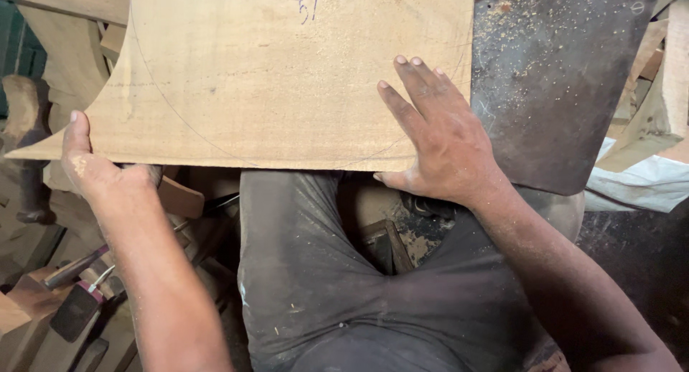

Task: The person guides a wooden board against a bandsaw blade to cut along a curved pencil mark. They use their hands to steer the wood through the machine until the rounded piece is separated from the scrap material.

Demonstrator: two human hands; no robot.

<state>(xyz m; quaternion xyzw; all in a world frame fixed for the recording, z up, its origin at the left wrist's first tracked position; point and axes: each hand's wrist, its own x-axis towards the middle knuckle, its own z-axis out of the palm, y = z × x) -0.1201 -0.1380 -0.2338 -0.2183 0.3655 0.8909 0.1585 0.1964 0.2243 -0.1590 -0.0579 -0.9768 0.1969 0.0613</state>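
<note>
1. The left hand [97, 167] sits at the lower left of the frame, thumb laid up over the top face of the wooden board [287, 77] and the remaining fingers curled beneath its near edge, so the hand clamps the board's lower left corner.
2. The right hand [438, 138] lies flat at centre right, palm down, fingers spread and pointing toward the top of the frame. It presses on the board's lower right corner and grips nothing; the thumb runs along the near edge.
3. Both forearms rise from the bottom of the frame, one on each side of the person's dark, dust-flecked garment [337, 286].
4. The board fills the upper centre of the frame. It is pale, smooth-sawn timber with fine grain, a thin pencilled curve sweeping across its face and a small ink mark near the top.
5. Its left edge is cut in a concave curve that tapers to a sharp point at the far left; the near edge is almost straight.
6. The board's right end rests on a dark metal plate [560, 77], rusty and strewn with sawdust, with a rounded lower corner.
7. Offcuts of wood [660, 99] crowd the right margin and more timber the left; open room lies only below the near edge.
</note>
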